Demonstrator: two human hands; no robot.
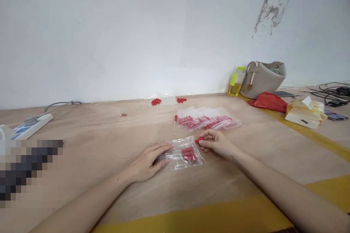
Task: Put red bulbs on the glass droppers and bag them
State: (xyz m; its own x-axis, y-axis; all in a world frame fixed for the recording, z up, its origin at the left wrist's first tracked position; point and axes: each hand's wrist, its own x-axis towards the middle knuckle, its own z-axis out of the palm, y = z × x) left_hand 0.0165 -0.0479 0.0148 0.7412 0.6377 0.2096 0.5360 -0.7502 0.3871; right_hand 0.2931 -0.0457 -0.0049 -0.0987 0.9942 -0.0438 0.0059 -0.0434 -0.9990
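A clear zip bag (177,162) lies flat in front of me, with several red-bulbed droppers (188,153) inside, their clear tubes pointing left. My left hand (151,160) rests on the bag's left end, fingers stretched out and thumb apart. At the bag's right end, my right hand (212,141) pinches a red dropper bulb (199,139) between thumb and fingers; any tube on it is hard to make out. One loose dropper (175,124) lies just beyond the bag. Behind my right hand, several filled bags (209,120) overlap in a row.
Against the wall are two groups of red bulbs (156,101) on clear plastic. On the right stand a bottle (235,83), a grey bag (262,80), a red pouch (269,102), a tissue pack (304,113), a phone (336,115) and cables. A power strip (32,126) sits left.
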